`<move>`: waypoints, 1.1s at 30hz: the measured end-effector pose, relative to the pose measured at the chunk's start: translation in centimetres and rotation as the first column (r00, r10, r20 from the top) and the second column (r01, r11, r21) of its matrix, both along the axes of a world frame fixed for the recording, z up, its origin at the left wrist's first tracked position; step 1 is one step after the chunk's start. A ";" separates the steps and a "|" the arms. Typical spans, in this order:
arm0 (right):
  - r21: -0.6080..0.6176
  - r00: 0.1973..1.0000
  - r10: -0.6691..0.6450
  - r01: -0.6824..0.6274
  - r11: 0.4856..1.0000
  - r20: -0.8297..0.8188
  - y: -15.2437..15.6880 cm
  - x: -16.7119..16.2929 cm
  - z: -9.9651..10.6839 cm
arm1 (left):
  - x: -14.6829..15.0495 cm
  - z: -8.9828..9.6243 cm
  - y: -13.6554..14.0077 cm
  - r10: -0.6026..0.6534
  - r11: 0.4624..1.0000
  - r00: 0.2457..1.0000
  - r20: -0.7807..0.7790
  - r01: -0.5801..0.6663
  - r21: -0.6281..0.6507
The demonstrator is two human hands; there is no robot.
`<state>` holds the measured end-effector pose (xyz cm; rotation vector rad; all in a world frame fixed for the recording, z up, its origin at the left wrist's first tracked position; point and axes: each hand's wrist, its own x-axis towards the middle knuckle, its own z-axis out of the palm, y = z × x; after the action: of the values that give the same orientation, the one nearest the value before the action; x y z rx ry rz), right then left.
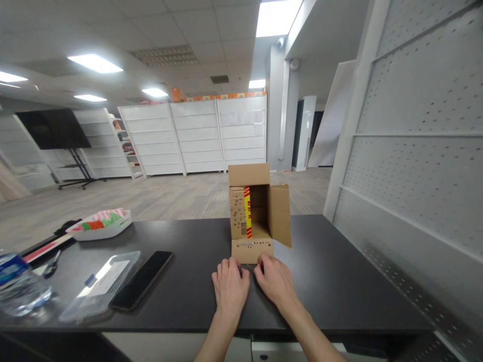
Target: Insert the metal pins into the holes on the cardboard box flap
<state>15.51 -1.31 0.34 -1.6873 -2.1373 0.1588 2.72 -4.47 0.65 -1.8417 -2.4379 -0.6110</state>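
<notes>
Across the grey patterned carpet (181,198) I see a row of white panelled units (198,138), an orange band (241,95) along part of the top — and, off to the left, a black screen (53,129) on a wheeled stand (81,168). Bright panels (278,19) light the tiled ceiling (151,22). Close by, white perforated panelling (426,108) rises beside the dark table (347,286).

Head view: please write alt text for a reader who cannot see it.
A person's left hand and right hand are close together on a black table, before an open cardboard box. To the left are a phone, plastic case and bottle.
</notes>
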 end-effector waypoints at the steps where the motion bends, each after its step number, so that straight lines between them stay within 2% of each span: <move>1: 0.001 1.000 0.000 0.000 1.000 -0.001 0.0 0.0 0.0 | 0.0 0.0 0.0 0.000 1.000 1.000 -0.002 0.000 -0.004; 11: 0.002 1.000 -0.002 0.002 1.000 0.002 0.0 0.0 0.0 | 0.3 0.6 0.0 0.030 0.998 0.999 -0.019 -0.031 -0.060; 25: 0.003 1.000 -0.001 0.001 1.000 0.006 0.2 0.0 -0.4 | 0.0 -0.3 0.3 0.013 0.999 0.995 -0.101 -0.018 -0.051; 29: 0.017 1.000 0.001 -0.001 1.000 0.009 0.2 0.0 -0.5 | -0.2 -0.3 0.2 0.014 1.000 1.000 -0.004 -0.014 0.000; 33: 0.014 1.000 0.000 0.000 1.000 0.009 0.2 0.0 -0.3 | -0.7 -0.8 0.5 -0.001 0.994 0.978 0.209 -0.022 0.110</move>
<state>15.50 -1.12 0.01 -1.6830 -2.1403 0.1356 1.97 -4.00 -0.11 -1.8041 -2.4762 -0.9653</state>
